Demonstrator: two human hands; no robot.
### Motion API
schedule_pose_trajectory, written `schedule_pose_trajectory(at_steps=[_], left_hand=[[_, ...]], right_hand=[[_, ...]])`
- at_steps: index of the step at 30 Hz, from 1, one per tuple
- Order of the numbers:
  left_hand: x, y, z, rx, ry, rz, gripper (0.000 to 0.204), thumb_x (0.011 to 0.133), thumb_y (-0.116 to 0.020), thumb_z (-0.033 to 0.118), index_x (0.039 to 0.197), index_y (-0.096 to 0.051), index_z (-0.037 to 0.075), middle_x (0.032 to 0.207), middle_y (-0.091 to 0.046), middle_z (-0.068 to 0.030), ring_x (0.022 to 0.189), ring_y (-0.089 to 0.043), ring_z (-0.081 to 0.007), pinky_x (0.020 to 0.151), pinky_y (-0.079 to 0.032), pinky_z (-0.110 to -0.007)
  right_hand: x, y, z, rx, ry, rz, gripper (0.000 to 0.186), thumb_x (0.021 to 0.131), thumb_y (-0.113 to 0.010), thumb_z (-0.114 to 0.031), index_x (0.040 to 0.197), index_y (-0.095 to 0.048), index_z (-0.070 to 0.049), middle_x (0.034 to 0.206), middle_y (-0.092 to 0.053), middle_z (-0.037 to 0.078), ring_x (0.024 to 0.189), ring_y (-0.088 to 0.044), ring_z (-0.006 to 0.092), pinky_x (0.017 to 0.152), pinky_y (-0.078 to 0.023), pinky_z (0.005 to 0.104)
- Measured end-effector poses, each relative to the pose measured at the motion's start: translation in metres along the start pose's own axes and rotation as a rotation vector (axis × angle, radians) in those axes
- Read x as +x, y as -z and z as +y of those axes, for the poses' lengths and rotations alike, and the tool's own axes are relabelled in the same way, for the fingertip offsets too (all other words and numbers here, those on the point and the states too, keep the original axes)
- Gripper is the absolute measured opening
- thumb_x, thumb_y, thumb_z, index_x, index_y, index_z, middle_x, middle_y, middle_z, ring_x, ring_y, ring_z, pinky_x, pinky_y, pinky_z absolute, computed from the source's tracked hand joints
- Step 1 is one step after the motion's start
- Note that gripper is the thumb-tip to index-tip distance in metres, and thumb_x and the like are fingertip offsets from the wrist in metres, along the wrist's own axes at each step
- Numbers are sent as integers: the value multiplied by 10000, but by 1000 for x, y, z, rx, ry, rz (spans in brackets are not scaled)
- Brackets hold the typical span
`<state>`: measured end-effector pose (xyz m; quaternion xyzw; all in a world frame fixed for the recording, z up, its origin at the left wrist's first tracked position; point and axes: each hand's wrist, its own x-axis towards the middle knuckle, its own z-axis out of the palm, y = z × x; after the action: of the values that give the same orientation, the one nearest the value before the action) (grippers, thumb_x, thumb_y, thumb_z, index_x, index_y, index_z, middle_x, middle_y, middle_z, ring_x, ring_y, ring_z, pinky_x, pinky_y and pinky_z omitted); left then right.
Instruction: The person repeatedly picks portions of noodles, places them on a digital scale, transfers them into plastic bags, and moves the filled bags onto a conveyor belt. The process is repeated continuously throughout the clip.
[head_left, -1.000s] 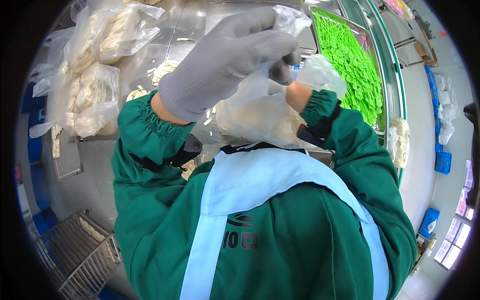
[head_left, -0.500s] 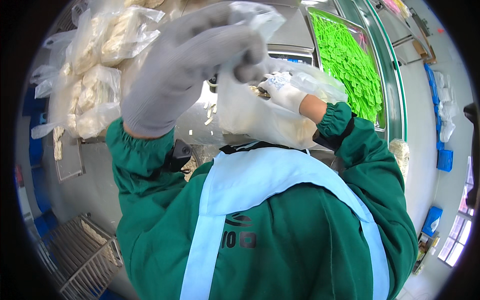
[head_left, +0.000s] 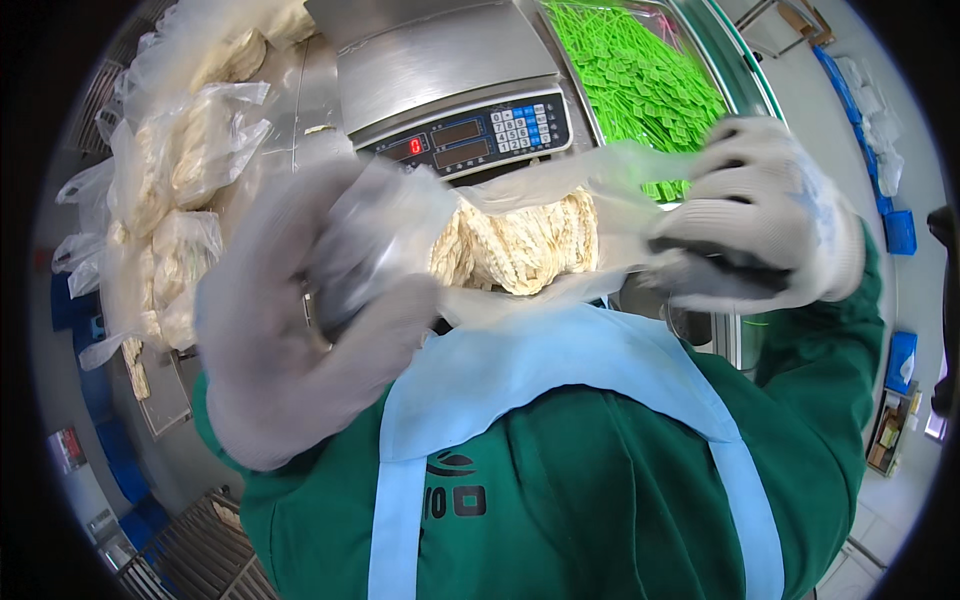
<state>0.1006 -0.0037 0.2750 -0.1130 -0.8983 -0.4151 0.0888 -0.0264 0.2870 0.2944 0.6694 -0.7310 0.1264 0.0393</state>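
A clear plastic bag (head_left: 625, 190) stretches between my hands, close in front of my chest. Inside it lies a bundle of cream-coloured, ridged dried strips (head_left: 525, 240). My left hand (head_left: 310, 310), in a grey glove and smeared by motion, curls around the bag's left end with the film bunched in its grasp. At the other end my right hand (head_left: 755, 220), in a white glove with dark fingertips, is closed on the gathered plastic. Just beyond the bag stands a digital weighing scale (head_left: 450, 75) with a steel platform and a lit red display.
A metal tray (head_left: 735, 85) heaped with bright green plastic ties (head_left: 640, 75) sits at the far right. Several filled clear bags (head_left: 165, 220) are piled on the steel table's left side. A slatted metal rack (head_left: 195, 545) stands at lower left.
My left hand has come down from high over the table to the bag's left end. My right hand has pulled out of the bag to its right end. The strips and scale now show.
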Motion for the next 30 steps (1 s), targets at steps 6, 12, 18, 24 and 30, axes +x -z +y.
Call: schedule_pose_trajectory(at_steps=[6,12,18,24,30], left_hand=[[56,-78,1,-130,-491,-252,473,741,-767,51,1166,-566,0,1092,-626,-124,965,-617,-200,790,-512,-323],[74,-86,-10,-489,-104,-209,112,901,-623,122,844,-605,27,702,-589,-14,540,-514,-61,483,-415,-219],[113,-122,15,-561,-289,-444,259,859,-661,213,747,-562,1,571,-486,-18,536,-509,-95,515,-430,-281],[136,-142,22,-77,-51,-979,444,864,-602,358,652,-603,-31,544,-560,-80,512,-558,-113,497,-459,-289],[139,-75,-21,-162,-168,-400,379,859,-651,277,1078,-622,-31,901,-653,-121,808,-659,-168,701,-530,-286]], right_hand=[[35,-52,-12,42,350,532,487,669,-836,-343,974,-633,-22,789,-583,89,723,-594,219,650,-477,336],[-27,-82,33,497,-160,701,1096,534,-930,-338,1383,-367,69,1302,-504,223,1153,-540,303,1004,-417,417],[-50,-197,39,515,-415,115,988,597,-864,-317,1373,-371,43,1312,-509,194,1149,-539,300,1016,-413,412],[-28,-237,24,516,-396,84,776,716,-753,-285,1350,-415,9,1289,-528,162,1126,-548,281,996,-431,387],[-13,-245,28,517,-394,154,572,835,-642,-252,1327,-459,-25,1266,-547,130,1103,-557,262,975,-449,362]])
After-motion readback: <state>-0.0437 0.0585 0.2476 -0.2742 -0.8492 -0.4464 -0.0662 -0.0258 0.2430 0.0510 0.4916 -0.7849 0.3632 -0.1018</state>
